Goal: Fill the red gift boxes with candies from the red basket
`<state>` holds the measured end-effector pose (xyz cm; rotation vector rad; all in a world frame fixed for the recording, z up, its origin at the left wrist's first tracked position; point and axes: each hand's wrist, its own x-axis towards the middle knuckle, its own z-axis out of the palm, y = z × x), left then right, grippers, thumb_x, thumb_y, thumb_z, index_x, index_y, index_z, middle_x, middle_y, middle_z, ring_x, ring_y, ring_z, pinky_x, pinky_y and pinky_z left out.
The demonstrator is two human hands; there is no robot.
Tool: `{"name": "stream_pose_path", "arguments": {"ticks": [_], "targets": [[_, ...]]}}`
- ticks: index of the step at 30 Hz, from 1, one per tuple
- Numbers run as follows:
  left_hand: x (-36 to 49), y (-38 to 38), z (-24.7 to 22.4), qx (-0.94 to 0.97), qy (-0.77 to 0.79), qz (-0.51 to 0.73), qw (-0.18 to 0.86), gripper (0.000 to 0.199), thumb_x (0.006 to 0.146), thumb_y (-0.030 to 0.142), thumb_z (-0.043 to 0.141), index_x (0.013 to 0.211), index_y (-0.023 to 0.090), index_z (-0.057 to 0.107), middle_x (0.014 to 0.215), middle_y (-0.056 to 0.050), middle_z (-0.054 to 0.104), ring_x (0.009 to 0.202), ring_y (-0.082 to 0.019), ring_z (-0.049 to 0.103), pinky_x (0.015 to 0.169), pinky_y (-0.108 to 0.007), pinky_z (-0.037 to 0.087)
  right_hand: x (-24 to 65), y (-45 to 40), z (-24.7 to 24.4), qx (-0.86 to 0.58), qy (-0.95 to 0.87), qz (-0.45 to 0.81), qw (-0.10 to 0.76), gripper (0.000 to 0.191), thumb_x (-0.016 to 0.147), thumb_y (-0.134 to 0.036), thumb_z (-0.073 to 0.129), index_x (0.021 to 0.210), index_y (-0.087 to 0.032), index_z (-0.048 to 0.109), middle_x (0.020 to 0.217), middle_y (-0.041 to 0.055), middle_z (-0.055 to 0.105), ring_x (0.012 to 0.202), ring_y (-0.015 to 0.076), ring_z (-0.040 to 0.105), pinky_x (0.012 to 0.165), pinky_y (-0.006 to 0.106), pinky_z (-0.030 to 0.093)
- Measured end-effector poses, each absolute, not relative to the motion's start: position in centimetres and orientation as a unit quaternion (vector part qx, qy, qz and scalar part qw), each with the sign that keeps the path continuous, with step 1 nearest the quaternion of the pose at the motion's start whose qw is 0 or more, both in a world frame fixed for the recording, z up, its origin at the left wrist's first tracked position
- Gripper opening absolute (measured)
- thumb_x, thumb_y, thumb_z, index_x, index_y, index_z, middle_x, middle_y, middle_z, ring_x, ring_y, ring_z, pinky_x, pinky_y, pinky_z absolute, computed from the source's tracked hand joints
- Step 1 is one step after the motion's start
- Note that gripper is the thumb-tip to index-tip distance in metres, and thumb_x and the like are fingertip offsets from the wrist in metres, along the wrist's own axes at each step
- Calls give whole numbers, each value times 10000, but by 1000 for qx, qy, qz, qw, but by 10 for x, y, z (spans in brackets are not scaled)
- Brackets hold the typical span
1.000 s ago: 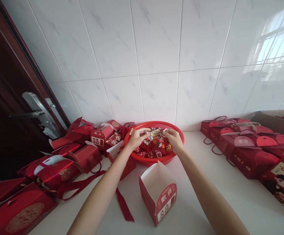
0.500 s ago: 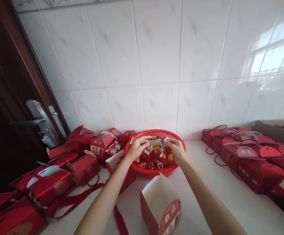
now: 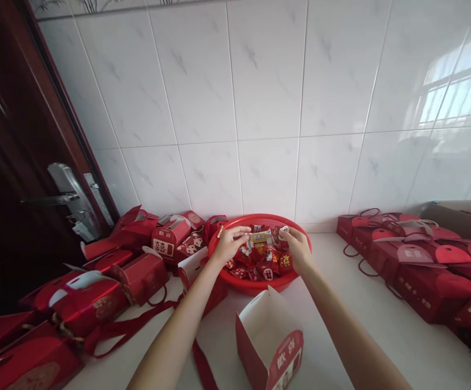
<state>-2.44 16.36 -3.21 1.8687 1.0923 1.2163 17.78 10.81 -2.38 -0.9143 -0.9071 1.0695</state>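
Note:
A red plastic basket [image 3: 255, 288] by the wall holds many wrapped candies, mostly red. My left hand [image 3: 230, 245] reaches over its left side, with thumb and fingers closed at the left end of a gold-and-white wrapped candy [image 3: 261, 237]. On the right side of the basket, my right hand [image 3: 298, 248] pinches a small white wrapped candy [image 3: 284, 231] with dark print. In front of the basket, between my forearms, stands an open red gift box [image 3: 247, 346] with a white inside; no candy shows in it.
Red gift boxes [image 3: 89, 303] crowd the left side, with a dark red ribbon [image 3: 203, 365] trailing across the white table [image 3: 341, 336]. More boxes with cord handles [image 3: 434, 287] stand in rows at the right, beside a cardboard box [image 3: 458, 216]. A dark door [image 3: 16, 162] is at left.
The view has shifted slightly, moving everything a little to the right in the picture. Both hands stay over the basket in nearly the same pose.

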Motion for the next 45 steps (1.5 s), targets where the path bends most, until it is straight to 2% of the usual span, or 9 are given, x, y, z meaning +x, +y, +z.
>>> {"name": "stream_pose_path", "arguments": {"ticks": [6,17,22,30,33,36,40,42,45], "targets": [[-24,162,-31,705,419,468,329,258,800,232,674,1040,150,721,1131,-102,762,1052,-236,718,954,-366,556,178,105,-21,-405,-422,489,647,233,573,-397,757,664,-210,653,679,15,698,692,218,655,595,298,511],[-23,156,-28,717,414,452,333,363,807,380,726,1091,155,729,1135,-104,763,1078,-254,714,969,-383,556,177,100,-15,-396,-464,527,592,188,573,-349,774,649,-207,679,739,23,721,717,191,658,602,272,518],[-21,153,-24,724,415,443,329,357,814,338,711,1127,168,725,1176,-103,751,1069,-258,719,959,-387,557,178,101,-15,-402,-440,535,599,182,584,-338,779,679,-205,700,733,23,720,672,181,658,596,281,541],[-15,145,-17,722,468,409,304,324,833,254,686,1149,200,730,1050,-62,791,1049,-253,722,950,-383,548,180,102,-17,-400,-418,538,613,210,600,-361,791,701,-204,694,780,31,727,716,201,673,584,285,542],[-12,149,-18,704,512,402,283,297,928,294,562,1155,192,725,1061,-61,787,1020,-221,726,935,-336,548,180,104,-18,-406,-402,526,630,225,606,-379,771,719,-213,669,791,29,726,739,215,676,571,293,538],[-14,155,-20,672,585,381,250,383,1002,273,383,1106,179,739,1000,-80,788,966,-213,733,875,-316,562,179,106,-19,-411,-385,514,647,217,612,-384,738,705,-219,634,781,17,709,776,220,670,576,291,547],[-19,163,-23,649,667,302,206,259,973,277,507,987,176,745,1037,-73,756,1046,-244,695,921,-356,541,179,106,-18,-416,-375,510,653,205,605,-371,703,703,-220,605,758,2,679,807,217,661,577,276,546],[-21,165,-24,648,692,251,196,235,965,324,575,1078,157,696,1124,-83,708,1051,-238,671,930,-413,542,180,105,-17,-418,-373,510,653,210,600,-360,694,722,-220,598,751,-8,666,803,211,662,572,269,543],[-20,169,-28,653,710,185,187,339,954,362,615,1227,161,608,1237,-100,633,1055,-232,646,898,-447,560,180,104,-17,-420,-373,511,650,213,599,-351,687,725,-221,576,729,-17,647,771,206,664,555,272,539]]}}
